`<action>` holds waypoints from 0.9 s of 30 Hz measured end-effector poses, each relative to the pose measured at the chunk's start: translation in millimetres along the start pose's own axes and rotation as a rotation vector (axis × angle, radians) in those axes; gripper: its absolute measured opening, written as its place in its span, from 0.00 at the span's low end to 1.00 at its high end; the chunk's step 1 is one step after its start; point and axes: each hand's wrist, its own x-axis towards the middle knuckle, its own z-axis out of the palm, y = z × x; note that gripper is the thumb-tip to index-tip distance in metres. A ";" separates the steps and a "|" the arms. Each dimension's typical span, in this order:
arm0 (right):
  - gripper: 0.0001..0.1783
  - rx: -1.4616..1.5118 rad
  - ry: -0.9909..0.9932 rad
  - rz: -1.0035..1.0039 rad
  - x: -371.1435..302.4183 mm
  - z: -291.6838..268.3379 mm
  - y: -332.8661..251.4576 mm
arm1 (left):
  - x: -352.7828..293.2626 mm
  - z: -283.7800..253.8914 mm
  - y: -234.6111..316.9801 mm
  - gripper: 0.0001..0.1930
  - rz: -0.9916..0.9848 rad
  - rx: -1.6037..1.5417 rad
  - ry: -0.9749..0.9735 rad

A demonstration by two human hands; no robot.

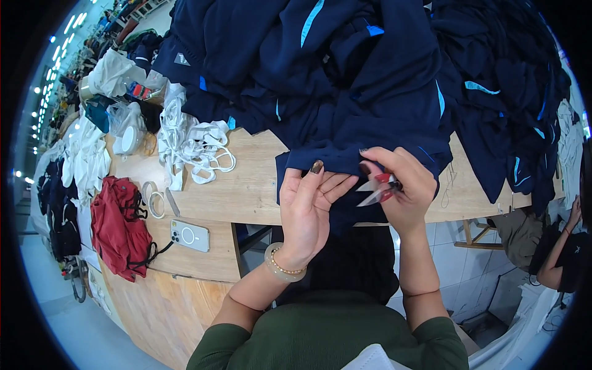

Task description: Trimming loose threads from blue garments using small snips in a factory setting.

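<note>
A navy blue garment [370, 132] lies over the front edge of the table, its hem drawn toward me. My left hand [311, 206] holds that hem, thumb on top and the other fingers beneath, palm partly turned up. My right hand [407, 185] is closed around small thread snips [372, 195] with red grips, tucked into the palm. Their two blades stand apart and point left, just below the hem. The right thumb and forefinger rest at the hem as well; whether they grip cloth or a thread is too small to tell.
Navy garments with light blue strips heap up across the far side. White straps [194, 145] lie left on the wooden table [250, 179]. Nearer are a red bag [120, 228], tape rolls [154, 200] and a phone [190, 235]. Another person's arm [558, 250] shows at far right.
</note>
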 end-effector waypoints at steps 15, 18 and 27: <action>0.14 -0.048 0.083 0.050 -9.2 -21.2 9.0 | 0.2 1.9 3.9 0.10 0.007 -0.014 -0.033; 0.14 -0.054 0.089 0.034 -6.9 -17.6 6.9 | 0.4 1.8 2.8 0.10 0.012 -0.010 -0.039; 0.16 -0.097 0.121 -0.015 -2.2 -12.9 2.6 | -0.8 2.9 2.8 0.10 -0.009 -0.007 -0.024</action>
